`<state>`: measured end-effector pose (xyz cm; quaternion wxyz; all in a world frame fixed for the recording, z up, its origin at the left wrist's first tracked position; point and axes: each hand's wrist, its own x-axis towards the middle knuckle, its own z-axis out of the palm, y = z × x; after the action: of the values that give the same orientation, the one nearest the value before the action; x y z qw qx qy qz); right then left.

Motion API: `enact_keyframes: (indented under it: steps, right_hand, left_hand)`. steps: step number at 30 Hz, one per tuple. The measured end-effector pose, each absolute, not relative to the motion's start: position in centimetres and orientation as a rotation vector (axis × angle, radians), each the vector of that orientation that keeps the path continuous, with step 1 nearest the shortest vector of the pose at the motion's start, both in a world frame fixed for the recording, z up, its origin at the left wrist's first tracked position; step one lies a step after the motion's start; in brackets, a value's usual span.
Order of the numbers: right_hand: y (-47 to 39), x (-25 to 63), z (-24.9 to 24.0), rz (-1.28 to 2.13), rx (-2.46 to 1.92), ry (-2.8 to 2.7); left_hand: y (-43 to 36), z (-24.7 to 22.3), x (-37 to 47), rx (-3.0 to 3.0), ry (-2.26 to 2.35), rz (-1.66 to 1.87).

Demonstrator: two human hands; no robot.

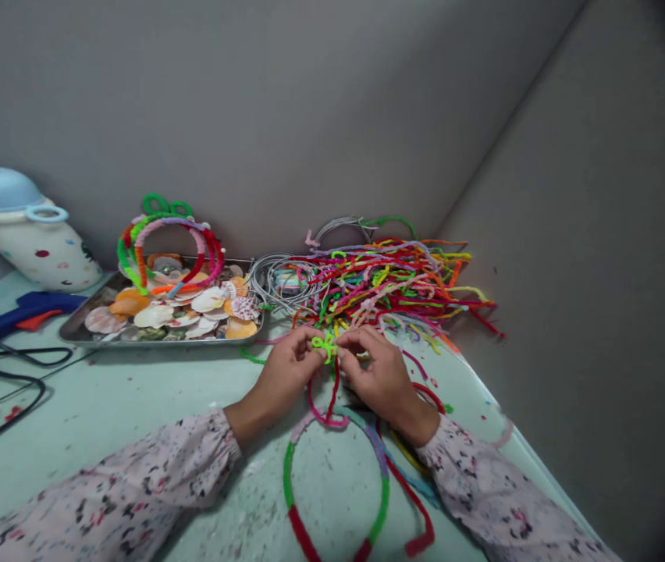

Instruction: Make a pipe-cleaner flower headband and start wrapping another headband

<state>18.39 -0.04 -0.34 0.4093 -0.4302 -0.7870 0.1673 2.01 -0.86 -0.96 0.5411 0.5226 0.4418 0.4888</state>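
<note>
Between my two hands is a bright green pipe cleaner [326, 345] bent into small loops. My left hand [294, 361] pinches its left side with thumb and fingers. From the right, my right hand [376, 367] pinches at the same piece. Just below the fingers, a red and pink pipe cleaner [333, 398] runs down to the table. It meets the top of a large hoop [287, 472] wrapped in pink, green, red, purple and blue fuzzy sections, which lies flat toward me. The hoop's lower end runs out of view.
A metal tray [157, 343] of seashells stands left, with finished-looking colourful hoops [215, 254] on it. Behind my hands lie a heap of pipe cleaners [403, 273] and coiled grey wire [268, 285]. A blue glue gun [10, 316], its black cord and a white bottle [45, 250] sit far left.
</note>
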Motion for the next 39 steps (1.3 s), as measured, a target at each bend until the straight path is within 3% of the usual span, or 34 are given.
enact_keyframes:
  steps: [7, 24, 32, 39]
  right_hand:
    - [0.10, 18.23, -0.33, 1.000, -1.177, -1.771]
    - [0.15, 17.95, -0.47, 1.135, -1.209, -1.652]
    - [0.00, 17.98, -0.02, 1.388, -1.164, -1.534]
    - [0.05, 17.79, -0.01, 1.350, -1.180, -1.517]
  left_hand:
    - [-1.14, -1.06, 2.01, 1.334, 1.084, 1.184]
    - [-1.62, -1.21, 2.31, 1.393, 1.025, 1.140]
    - [-1.13, -0.91, 2.42, 1.211, 1.019, 1.152]
    - [-1.38, -0.82, 2.48, 1.197, 1.021, 1.164]
